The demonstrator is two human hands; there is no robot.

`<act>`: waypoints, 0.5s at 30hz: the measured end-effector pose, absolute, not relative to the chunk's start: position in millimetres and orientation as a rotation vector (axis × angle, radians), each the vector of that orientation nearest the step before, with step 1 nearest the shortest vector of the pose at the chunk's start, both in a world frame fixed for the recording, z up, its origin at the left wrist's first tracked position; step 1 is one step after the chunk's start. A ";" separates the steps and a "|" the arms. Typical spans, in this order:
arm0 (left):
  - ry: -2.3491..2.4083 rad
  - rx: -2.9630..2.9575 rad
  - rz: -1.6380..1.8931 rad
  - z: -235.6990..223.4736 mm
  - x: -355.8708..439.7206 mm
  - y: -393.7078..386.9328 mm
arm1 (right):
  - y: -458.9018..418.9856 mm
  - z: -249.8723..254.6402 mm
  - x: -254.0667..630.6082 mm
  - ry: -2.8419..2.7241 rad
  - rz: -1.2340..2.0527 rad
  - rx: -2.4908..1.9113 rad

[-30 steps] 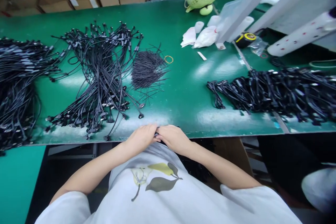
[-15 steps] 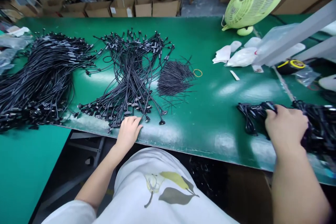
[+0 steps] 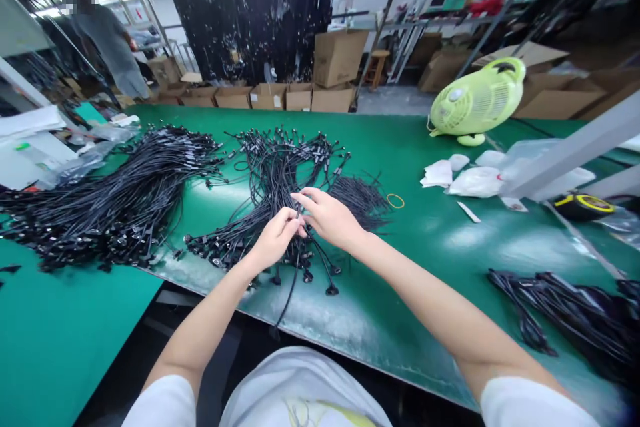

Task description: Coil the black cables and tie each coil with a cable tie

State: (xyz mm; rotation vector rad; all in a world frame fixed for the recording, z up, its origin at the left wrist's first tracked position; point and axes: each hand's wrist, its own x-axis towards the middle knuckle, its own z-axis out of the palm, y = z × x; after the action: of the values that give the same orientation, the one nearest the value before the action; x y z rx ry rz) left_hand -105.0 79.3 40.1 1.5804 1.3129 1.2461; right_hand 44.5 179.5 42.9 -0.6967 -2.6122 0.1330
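Note:
My left hand [image 3: 275, 238] is closed in a pinch on a black cable [image 3: 290, 297], whose connector end hangs down past the table's front edge. My right hand [image 3: 331, 215] meets it at the same spot, fingers bent around the cable's upper part. Exactly how the fingertips grip is partly hidden. Both hands are above the middle pile of black cables [image 3: 273, 177], which has small connectors at both ends. Just behind my right hand lies a heap of thin black ties [image 3: 360, 197], partly covered by it.
A larger cable bundle [image 3: 145, 187] spreads on the left. Folded black cables [image 3: 565, 310] lie at the right. Beyond are a yellow rubber band [image 3: 395, 201], crumpled white wrapping [image 3: 477, 181], a tape measure [image 3: 583, 207] and a green fan [image 3: 477, 103]. A person [image 3: 107, 40] stands far left.
My right hand has left the folded cables at the right and come to the middle pile beside my left hand. A cable now hangs between them. The view has tilted up.

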 end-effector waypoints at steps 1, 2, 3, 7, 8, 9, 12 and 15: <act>1.169 1.451 1.290 53.4 -102.9 68.1 | 188.6 49.7 30.3 -2.652 0.142 -0.689; 1.052 1.324 1.320 65.9 -101.8 56.4 | 199.9 55.6 18.5 -2.684 0.160 -0.701; 0.966 1.199 1.353 76.6 -102.0 44.9 | 212.6 60.1 8.8 -2.703 0.180 -0.725; 0.819 0.812 1.424 95.0 -118.5 6.6 | 259.2 62.7 -17.7 -2.688 0.161 -0.773; 0.820 0.765 1.427 94.3 -125.5 -1.2 | 265.5 61.4 -22.3 -2.682 0.152 -0.782; 0.828 0.733 1.431 92.7 -132.6 -8.3 | 268.7 61.4 -25.9 -2.681 0.147 -0.787; 0.852 0.702 1.502 86.3 -150.4 -24.9 | 260.4 79.3 -28.9 -2.579 0.148 -0.764; 0.877 0.743 1.522 83.1 -158.7 -37.4 | 239.4 129.7 -15.6 -2.061 0.037 -0.655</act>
State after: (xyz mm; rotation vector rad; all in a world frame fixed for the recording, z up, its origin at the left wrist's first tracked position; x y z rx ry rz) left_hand -158.7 -37.4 83.1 0.7431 0.8770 1.5221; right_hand -15.6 239.4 129.7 -0.6555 -2.0606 0.0369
